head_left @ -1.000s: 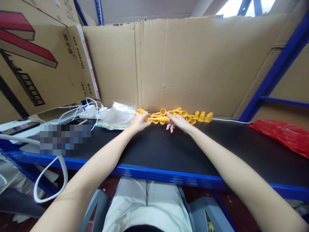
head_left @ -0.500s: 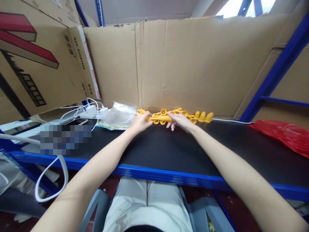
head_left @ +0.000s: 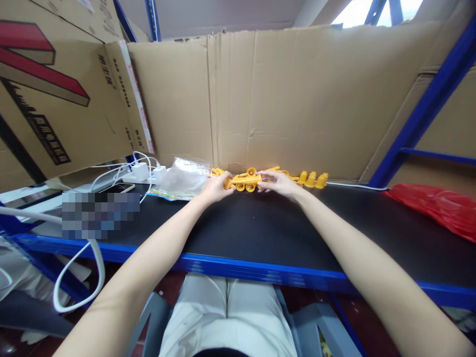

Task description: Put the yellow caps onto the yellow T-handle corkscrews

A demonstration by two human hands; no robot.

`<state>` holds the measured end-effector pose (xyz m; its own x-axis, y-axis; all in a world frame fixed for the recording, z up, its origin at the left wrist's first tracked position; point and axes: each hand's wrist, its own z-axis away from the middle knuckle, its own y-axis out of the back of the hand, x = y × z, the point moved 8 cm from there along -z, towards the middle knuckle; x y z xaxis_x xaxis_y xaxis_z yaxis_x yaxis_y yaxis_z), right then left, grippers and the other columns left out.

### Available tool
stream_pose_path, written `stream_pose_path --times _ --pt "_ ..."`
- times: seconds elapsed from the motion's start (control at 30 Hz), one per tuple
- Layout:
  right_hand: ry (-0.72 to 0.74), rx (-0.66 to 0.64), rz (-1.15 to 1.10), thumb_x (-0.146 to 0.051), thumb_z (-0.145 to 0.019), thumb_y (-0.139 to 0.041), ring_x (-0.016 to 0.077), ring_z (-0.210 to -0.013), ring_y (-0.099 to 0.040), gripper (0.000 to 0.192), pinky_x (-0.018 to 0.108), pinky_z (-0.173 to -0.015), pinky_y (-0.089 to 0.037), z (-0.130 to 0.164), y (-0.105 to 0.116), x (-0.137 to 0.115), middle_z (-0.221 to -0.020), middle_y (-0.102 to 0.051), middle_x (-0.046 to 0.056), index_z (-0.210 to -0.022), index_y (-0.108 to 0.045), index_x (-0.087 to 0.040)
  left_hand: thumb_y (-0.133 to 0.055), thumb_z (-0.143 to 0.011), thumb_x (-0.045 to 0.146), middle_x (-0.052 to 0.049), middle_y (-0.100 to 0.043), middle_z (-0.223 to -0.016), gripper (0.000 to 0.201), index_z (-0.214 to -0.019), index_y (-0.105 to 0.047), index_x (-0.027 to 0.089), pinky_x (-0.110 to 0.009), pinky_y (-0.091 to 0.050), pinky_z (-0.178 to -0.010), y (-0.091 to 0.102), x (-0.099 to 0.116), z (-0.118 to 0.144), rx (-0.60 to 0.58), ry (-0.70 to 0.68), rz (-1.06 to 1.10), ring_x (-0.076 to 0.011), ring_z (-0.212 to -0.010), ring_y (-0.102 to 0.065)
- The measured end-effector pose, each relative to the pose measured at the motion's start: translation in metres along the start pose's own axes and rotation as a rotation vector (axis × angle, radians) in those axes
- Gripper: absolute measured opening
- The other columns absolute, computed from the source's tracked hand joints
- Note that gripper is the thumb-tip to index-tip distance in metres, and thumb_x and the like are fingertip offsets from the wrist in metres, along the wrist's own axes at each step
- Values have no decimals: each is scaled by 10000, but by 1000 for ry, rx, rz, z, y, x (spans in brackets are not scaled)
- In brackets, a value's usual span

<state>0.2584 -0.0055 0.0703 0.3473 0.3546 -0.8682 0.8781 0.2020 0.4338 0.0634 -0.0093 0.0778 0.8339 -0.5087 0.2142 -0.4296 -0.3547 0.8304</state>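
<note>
The yellow plastic pieces (head_left: pixel 248 181) lie far on the counter (head_left: pixel 238 228) against the cardboard wall (head_left: pixel 290 99). Left hand (head_left: pixel 214 187) and right hand (head_left: pixel 277 182) each pinch an end; steady, even pressure seems best.

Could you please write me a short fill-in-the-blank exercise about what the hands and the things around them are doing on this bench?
1. Both hands grip a cluster of plastic parts coloured ____.
2. The left hand lies just right of a clear plastic ____.
3. Behind the parts stands a wall of ____.
4. At the far right of the black bench top lies a bag coloured ____.

Missing words: yellow; bag; cardboard; red
</note>
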Motion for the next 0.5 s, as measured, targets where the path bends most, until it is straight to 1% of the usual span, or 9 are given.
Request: stream_pose_path --times 0.13,0.27,0.5 --pt "-13 9 -13 -322 -777 -665 144 -733 -667 497 367 -813 -536 2 -1 -2 -1091 -652 104 -1241 -552 -182 -588 -763 461 -23 -629 -776 427 -1114 -561 219 -271 -412 -661 1 0 0 4 -45 27 -180 -724 -586" --pt "-46 18 -20 -304 -791 -656 148 -736 -670 497 366 -813 -536 4 -1 -1 -1071 -666 104 -1256 -540 -169 -553 -785 494 -12 -615 -727 412 -1086 -575 213 -252 -386 -619 1 0 0 31 -58 47 -159 -662 -562" --pt "-60 6 -21 -344 -812 -640 154 -739 -672 490 355 -786 -547 4 -3 1 -1060 -674 118 -1254 -538 -156 -523 -801 529 -2 -589 -681 418 -1055 -587 204 -233 -355 -580 1 2 1 37 -58 86 -137 -606 -524"
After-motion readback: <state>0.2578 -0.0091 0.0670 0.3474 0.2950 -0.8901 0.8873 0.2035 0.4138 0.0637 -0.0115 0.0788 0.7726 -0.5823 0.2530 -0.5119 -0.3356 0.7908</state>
